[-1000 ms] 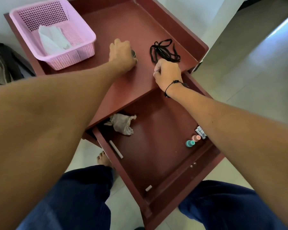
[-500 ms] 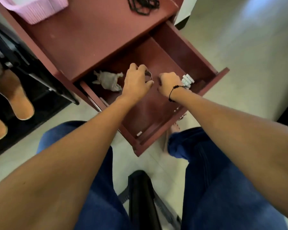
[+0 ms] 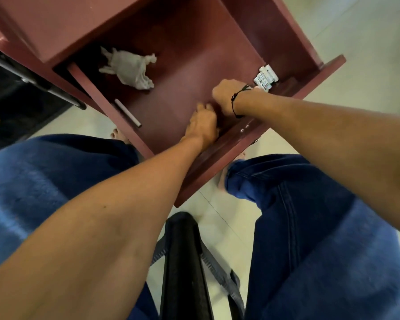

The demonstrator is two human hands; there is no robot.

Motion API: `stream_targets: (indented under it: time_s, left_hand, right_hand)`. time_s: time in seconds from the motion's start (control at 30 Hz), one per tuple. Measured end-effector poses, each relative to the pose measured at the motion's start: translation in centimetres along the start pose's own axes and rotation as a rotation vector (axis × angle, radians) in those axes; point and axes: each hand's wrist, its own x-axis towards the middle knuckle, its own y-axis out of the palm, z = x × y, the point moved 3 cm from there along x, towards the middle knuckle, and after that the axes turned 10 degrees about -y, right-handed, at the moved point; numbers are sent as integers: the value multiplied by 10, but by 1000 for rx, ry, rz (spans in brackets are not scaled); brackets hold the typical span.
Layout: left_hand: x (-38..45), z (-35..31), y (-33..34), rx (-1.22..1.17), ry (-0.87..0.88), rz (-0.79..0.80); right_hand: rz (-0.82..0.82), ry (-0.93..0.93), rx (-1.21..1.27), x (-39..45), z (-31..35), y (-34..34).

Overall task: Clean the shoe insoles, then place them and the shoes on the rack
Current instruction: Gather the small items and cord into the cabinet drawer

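While both hands were down inside the open reddish-brown wooden drawer [image 3: 185, 72], near its front wall, the left hand [image 3: 203, 125] lay knuckles-up with its fingers curled under, close against the drawer's front board. Whether it held anything could not be told — the fingertips were hidden beneath the hand. The right hand [image 3: 226, 95], with a thin black cord bracelet [image 3: 237, 100] at the wrist, was also fisted, fingers tucked downward; its contents likewise could not be made out. The two hands were just beside each other, nearly touching.

Just beyond the right hand, in the drawer's front right corner, lay a small white printed packet [image 3: 266, 78]. A crumpled grey-white cloth [image 3: 129, 69] lay at the back left of the drawer, partly under the cabinet top. A slim white stick [image 3: 127, 113] rested along the left wall.

The person was seated, blue jeans [image 3: 310, 227] at either side of the drawer, a black chair part [image 3: 183, 262] between the knees. Shoe insoles, shoes and rack — none identifiable in this view.
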Motion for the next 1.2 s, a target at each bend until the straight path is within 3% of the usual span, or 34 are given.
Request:
stream_targets:
  time_s: [0.73, 0.97, 1.2]
  left_hand:
    - [1, -12, 4, -265, -129, 6]
    - [-9, -15, -7, -290, -156, -47]
    - [-15, -37, -83, -309, -33, -242]
  right_hand:
    - [56, 176, 132, -10, -17, 8]
    - [-90, 303, 289, -33, -41, -16]
    - [-334, 353, 435, -34, -57, -63]
